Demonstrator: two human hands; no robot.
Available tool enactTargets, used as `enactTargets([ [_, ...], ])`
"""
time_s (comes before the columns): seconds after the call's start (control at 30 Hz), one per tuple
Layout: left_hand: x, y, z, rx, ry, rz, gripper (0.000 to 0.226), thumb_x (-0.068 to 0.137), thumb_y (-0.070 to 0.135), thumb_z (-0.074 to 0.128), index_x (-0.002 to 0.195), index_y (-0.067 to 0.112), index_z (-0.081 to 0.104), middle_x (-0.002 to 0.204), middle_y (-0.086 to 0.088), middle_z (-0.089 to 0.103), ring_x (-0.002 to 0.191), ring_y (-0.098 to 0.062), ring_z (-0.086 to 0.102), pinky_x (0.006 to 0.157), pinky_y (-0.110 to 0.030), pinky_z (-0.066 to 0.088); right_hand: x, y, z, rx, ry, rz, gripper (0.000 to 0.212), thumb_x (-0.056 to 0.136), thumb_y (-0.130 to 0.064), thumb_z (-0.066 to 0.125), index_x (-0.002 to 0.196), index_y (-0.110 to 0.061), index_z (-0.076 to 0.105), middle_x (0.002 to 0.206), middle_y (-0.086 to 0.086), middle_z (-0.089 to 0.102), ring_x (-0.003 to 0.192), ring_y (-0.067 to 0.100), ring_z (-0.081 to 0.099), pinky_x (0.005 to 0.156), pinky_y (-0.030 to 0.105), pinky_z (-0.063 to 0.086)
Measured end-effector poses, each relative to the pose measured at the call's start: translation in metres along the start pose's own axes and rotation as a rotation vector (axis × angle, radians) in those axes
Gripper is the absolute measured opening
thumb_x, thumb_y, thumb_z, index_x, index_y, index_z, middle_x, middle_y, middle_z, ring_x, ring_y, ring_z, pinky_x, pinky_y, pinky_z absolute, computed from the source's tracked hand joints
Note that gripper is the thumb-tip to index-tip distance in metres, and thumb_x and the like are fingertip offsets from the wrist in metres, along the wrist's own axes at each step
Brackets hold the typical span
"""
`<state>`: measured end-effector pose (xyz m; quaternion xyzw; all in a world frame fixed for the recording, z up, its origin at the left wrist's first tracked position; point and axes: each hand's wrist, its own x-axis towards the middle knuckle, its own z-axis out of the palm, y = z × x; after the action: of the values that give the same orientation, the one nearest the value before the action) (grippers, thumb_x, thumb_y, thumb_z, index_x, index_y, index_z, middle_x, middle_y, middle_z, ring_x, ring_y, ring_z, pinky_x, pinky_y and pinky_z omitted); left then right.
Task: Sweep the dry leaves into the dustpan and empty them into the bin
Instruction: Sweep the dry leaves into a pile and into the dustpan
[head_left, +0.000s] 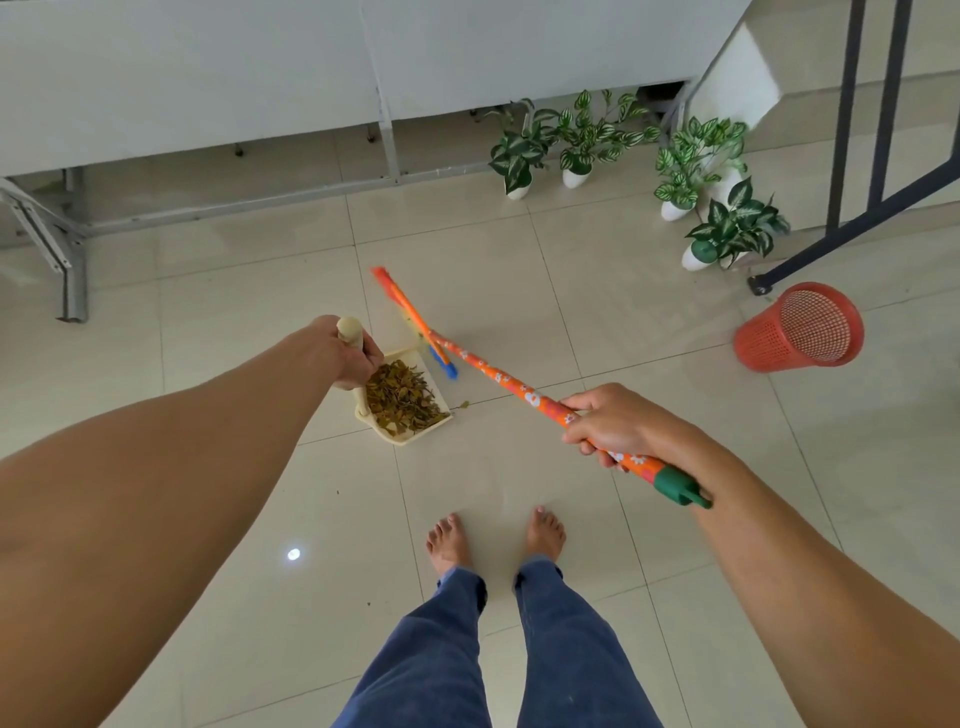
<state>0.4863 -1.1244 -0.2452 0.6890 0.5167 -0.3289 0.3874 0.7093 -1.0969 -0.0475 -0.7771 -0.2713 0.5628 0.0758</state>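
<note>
Left hand (349, 358): fingers curled round the top of the dustpan's upright cream handle, left of centre.
Dustpan (402, 440): on the tiled floor, ahead of the person's bare feet, its mouth turned right toward the broom head.
Leaves (402, 397): a brown-yellow heap covers most of the pan; one stray leaf (464, 404) lies on the tile just beside the pan's right lip.
Broom (498, 379): the orange flowered stick slants from lower right up to upper left, and its blurred head sits by the pan's far corner. Whether it touches the floor cannot be told.
Right hand (608, 423): wrapped round the stick near its green end cap.
Bin (763, 343): a red mesh basket at far right, well apart from the pan, near the foot of a dark railing.
Key relation: the bin lies right of both hands, nearer the right one, yet the left holds the loaded pan. The pan would likely have to cross the body, and the stick's long axis lies across that path.
Stage: sweeping looks nearly done, with one leaf left; emptying has not begun.
</note>
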Motion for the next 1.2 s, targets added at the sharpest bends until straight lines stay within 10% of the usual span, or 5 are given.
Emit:
enactTargets([
  [0.67, -0.017, -0.005, 0.004, -0.061, 0.024, -0.02, 0.052, 0.114, 0.012, 0.027, 0.165, 0.004, 0.015, 0.166, -0.013, 0.027, 0.156, -0.024, 0.03, 0.13, -0.032, 0.023, 0.013, 0.025, 0.032, -0.178, 0.121, 0.178, 0.028, 0.079, -0.009, 0.058, 0.106, -0.004, 0.065, 0.07, 0.012, 0.07, 0.06, 0.024, 0.065, 0.067, 0.033, 0.056],
  [1.2, -0.017, 0.003, 0.031, -0.087, 0.044, -0.065, 0.051, 0.115, 0.01, 0.026, 0.164, 0.002, 0.016, 0.167, -0.012, 0.027, 0.157, -0.023, 0.031, 0.13, -0.033, 0.023, -0.023, 0.049, 0.007, -0.123, 0.049, -0.003, 0.033, 0.076, -0.008, 0.059, 0.108, -0.013, 0.069, 0.056, 0.002, 0.056, 0.033, 0.012, 0.05, 0.039, 0.017, 0.04],
])
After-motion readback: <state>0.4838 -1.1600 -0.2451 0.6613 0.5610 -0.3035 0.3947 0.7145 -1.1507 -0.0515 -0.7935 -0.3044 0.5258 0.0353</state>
